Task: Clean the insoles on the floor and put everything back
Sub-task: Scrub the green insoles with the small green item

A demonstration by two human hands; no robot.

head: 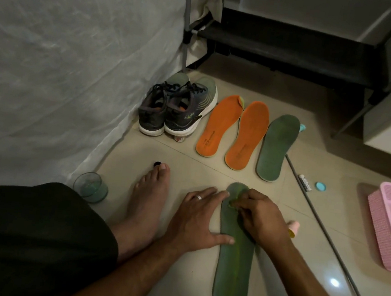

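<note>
Now we pin a green insole [232, 272] flat on the beige tile floor [176, 278], long axis running away from us, left hand [198, 218] spread open on it, right hand [258, 217] pinching something small and yellowish against its far end, white fabric wardrobe [66, 62] beside.

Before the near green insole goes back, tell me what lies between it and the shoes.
Nothing visible blocks it. Bare floor separates the green insole, held by the left hand and right hand, from the shoes. The orange insoles lie right of that path.
</note>
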